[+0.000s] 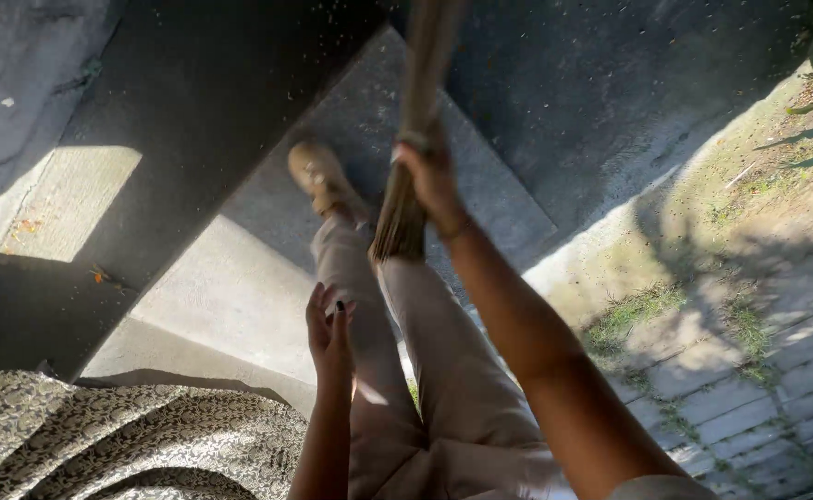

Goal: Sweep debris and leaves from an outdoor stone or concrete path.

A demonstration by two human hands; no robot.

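My right hand (pixel 429 176) grips a bundle of long straw-coloured broom sticks (pixel 415 120) near its lower end; the bundle runs up past the top edge of the head view. My left hand (pixel 329 331) hangs lower, fingers loosely apart and holding nothing, next to my leg in light trousers (pixel 443 370). My foot in a tan shoe (pixel 318 176) stands on a grey concrete step (pixel 267 306).
Concrete steps (pixel 480 176) descend ahead, partly in shadow. Brick paving with tufts of grass (pixel 739 370) lies at the right. A patterned cloth (pixel 129 435) shows at the bottom left. Small bits of debris speckle the dark slab (pixel 601 74).
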